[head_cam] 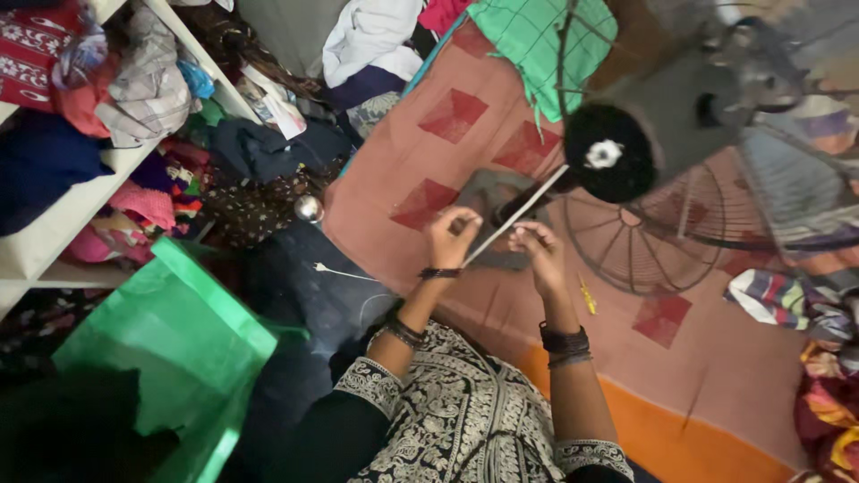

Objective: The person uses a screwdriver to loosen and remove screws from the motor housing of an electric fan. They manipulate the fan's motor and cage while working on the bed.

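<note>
Both hands, the left hand [452, 234] and right hand [540, 252], pinched the thin rod [517, 215] at the fan hub [610, 154]; seating it apparently required steady alignment.

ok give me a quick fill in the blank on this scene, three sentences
1. Both hands, the left hand and the right hand, pinch a thin white ____.
2. The rod runs up toward the black hub of a ____.
3. The bin at the person's left is ____ in colour.

Missing words: rod; fan; green
</note>
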